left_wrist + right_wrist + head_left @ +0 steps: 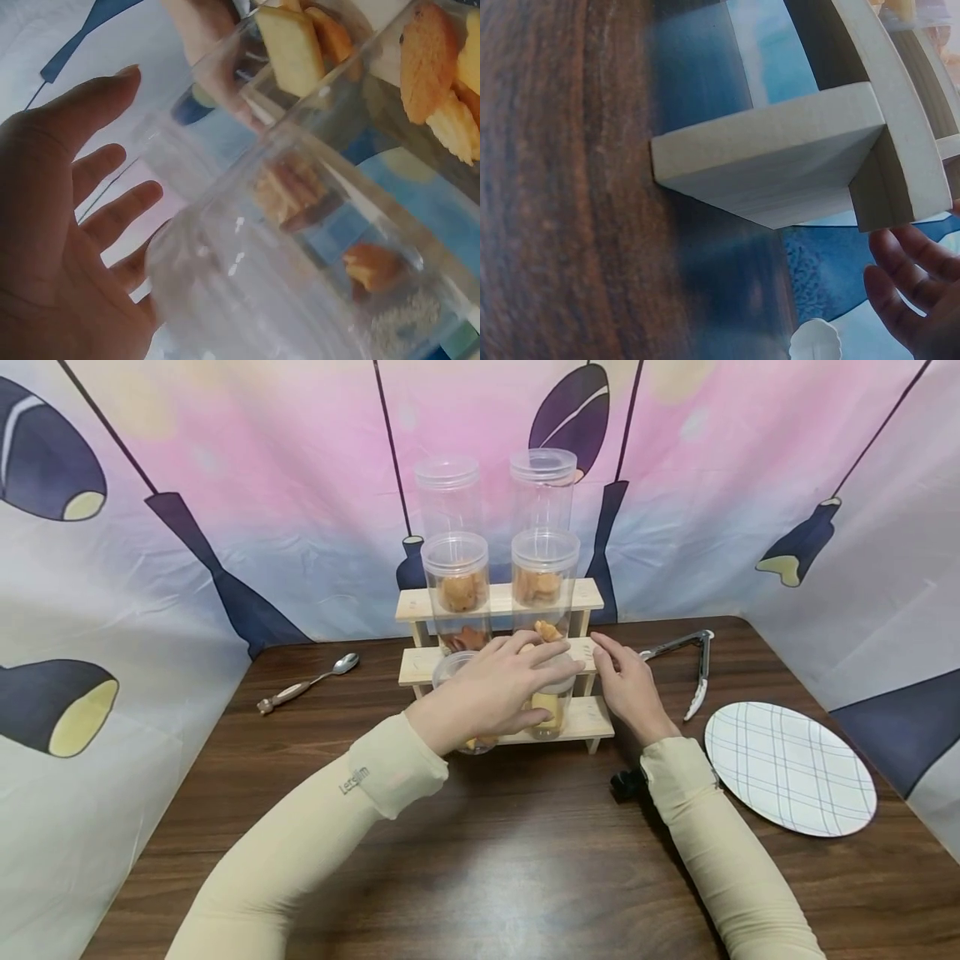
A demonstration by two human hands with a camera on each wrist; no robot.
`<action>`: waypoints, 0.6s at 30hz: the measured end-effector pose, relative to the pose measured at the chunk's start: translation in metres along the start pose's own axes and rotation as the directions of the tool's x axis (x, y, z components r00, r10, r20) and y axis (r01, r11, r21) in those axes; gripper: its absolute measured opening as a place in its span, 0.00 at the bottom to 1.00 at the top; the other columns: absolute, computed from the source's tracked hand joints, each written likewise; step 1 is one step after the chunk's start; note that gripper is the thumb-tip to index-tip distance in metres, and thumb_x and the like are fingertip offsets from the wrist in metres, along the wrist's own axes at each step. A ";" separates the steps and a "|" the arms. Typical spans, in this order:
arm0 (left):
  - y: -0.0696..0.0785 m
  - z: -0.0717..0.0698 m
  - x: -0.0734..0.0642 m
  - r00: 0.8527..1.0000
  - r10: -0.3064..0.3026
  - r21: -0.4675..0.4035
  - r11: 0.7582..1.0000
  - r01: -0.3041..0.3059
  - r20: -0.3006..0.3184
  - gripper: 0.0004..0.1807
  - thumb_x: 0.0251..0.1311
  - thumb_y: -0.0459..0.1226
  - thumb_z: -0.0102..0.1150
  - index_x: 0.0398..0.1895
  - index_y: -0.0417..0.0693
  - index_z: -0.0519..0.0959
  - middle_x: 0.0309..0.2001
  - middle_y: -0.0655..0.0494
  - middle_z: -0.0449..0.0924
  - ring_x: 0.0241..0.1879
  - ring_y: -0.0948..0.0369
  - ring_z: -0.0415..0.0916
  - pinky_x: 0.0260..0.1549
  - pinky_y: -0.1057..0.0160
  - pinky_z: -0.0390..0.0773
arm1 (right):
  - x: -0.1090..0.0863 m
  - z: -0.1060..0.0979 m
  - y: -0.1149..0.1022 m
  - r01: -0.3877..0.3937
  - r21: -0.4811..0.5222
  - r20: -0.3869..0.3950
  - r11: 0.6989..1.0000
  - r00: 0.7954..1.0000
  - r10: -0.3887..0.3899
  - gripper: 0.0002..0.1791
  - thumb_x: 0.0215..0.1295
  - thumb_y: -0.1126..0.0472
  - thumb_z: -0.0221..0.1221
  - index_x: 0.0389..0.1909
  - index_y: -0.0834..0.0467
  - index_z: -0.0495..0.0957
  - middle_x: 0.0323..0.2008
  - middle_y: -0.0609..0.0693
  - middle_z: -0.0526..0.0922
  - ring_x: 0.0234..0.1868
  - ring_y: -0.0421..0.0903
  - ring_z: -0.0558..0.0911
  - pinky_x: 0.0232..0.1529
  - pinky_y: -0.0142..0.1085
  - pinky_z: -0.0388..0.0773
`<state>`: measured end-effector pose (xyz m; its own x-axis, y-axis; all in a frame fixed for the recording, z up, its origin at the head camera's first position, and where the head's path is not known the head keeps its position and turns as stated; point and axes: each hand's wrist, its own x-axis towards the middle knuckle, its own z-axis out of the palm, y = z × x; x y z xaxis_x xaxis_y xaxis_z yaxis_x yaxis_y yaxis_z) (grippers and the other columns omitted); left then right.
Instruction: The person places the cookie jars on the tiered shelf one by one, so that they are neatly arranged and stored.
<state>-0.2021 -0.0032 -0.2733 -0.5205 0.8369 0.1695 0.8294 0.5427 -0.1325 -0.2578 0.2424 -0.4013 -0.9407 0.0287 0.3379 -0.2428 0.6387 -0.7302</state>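
My left hand (498, 687) reaches over the front right jar (550, 717), fingers extended above its lid. In the left wrist view that hand (60, 217) has its thumb and fingers spread beside a clear lidded jar (232, 300). My right hand (632, 692) is at the right end of the three-step wooden rack (588, 720). Seen from the right wrist, its fingertips (885, 244) lie right at the end of a wooden shelf (900, 150), fingers loosely bent. Behind the left forearm, the front left jar (452, 665) is partly hidden.
Two jars of snacks, left (456, 553) and right (546, 552), occupy the middle step. Two more clear jars, left (447, 485) and right (543, 485), stand behind. A spoon (311, 682) lies left; metal tongs (703, 668) and a checked plate (789, 768) lie right.
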 end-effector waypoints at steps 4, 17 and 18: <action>-0.004 -0.003 -0.017 0.996 -0.006 -0.051 0.999 0.001 -0.088 0.35 0.64 0.51 0.64 0.74 0.60 0.67 0.74 0.54 0.63 0.68 0.52 0.63 0.63 0.49 0.68 | 0.002 -0.001 0.001 0.002 0.008 -0.003 1.000 1.000 -0.002 0.29 0.78 0.40 0.40 0.73 0.46 0.67 0.58 0.60 0.76 0.57 0.59 0.75 0.58 0.57 0.71; -0.031 0.001 -0.088 0.936 -0.124 -0.144 0.986 0.080 -0.329 0.36 0.59 0.47 0.71 0.70 0.52 0.71 0.70 0.48 0.69 0.64 0.44 0.67 0.59 0.42 0.69 | -0.001 -0.011 0.010 -0.009 0.012 -0.002 1.000 1.000 0.009 0.29 0.78 0.39 0.39 0.74 0.44 0.65 0.67 0.58 0.71 0.66 0.60 0.70 0.64 0.59 0.66; -0.034 0.001 -0.093 0.932 -0.138 -0.148 0.985 0.093 -0.335 0.36 0.59 0.47 0.71 0.71 0.53 0.71 0.69 0.48 0.69 0.64 0.44 0.67 0.60 0.42 0.69 | -0.002 -0.012 0.011 -0.011 0.013 -0.002 1.000 1.000 0.011 0.30 0.78 0.39 0.39 0.74 0.44 0.65 0.68 0.58 0.71 0.66 0.61 0.70 0.64 0.59 0.65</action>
<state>-0.1817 -0.0994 -0.2860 -0.5319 0.6811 0.5031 0.7982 0.6016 0.0294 -0.2560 0.2583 -0.4030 -0.9429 0.0372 0.3311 -0.2355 0.6284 -0.7413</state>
